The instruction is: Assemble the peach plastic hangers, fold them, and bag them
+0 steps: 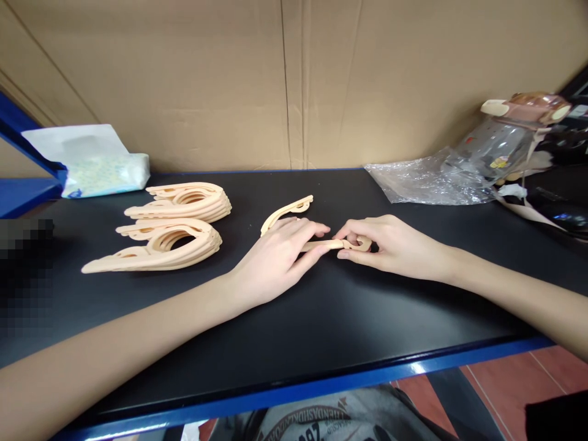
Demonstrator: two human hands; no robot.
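Note:
A peach plastic hanger piece (287,211) lies on the black table (321,318) between my hands. My left hand (275,257) rests over its middle, fingers closed down on the flat arm. My right hand (390,245) pinches the hooked end of the same piece with thumb and fingertips. The part under my left palm is hidden. To the left, two stacks of identical peach hanger pieces (174,223) lie flat on the table, apart from both hands.
A tissue pack (98,168) sits at the back left beside a blue shelf frame (22,196). Crumpled clear plastic (427,180) and a clear bottle with a pink lid (514,131) lie at the back right. A cardboard wall stands behind; the table's blue edge (321,386) runs along the front.

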